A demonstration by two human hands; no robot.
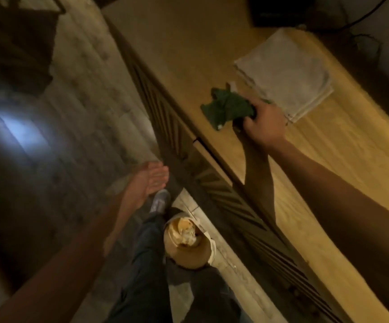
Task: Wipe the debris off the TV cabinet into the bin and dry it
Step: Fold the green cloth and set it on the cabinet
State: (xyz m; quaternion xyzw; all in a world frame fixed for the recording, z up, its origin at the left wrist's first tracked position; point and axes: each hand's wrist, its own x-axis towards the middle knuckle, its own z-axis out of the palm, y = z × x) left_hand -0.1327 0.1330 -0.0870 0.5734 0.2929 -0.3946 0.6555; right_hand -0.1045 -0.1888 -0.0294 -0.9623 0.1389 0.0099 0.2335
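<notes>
Green cloth [229,107]: bunched, lying on the cabinet top, its near end inside the curl of the right fingers and the rest spreading out past the fingertips.
Right hand [262,118]: fingers clenched round the cloth, knuckles up, pressing it to the wood.
Left hand [150,180]: released, fingers straight and palm up, held off the cabinet's front edge and grasping nothing.
TV cabinet [212,54]: light wooden top with a dark slatted front; the wood beyond the right fingertips looks bare, with no debris that the blurred view lets me pick out.
Folded grey towel [284,73]: flat on the top just beyond the right knuckles, untouched by either hand.
Bin [189,243]: on the floor against the cabinet front, below and nearer than the left fingers, with pale scraps already inside.
Shoe [159,201]: just under the left palm, beside the bin.
Progress: judging by the scraps in the bin and the bare-looking wood, the sweeping seems mostly done (motion blur could hide small crumbs).
Left to do: drying has apparently not begun, since the towel sits folded.
</notes>
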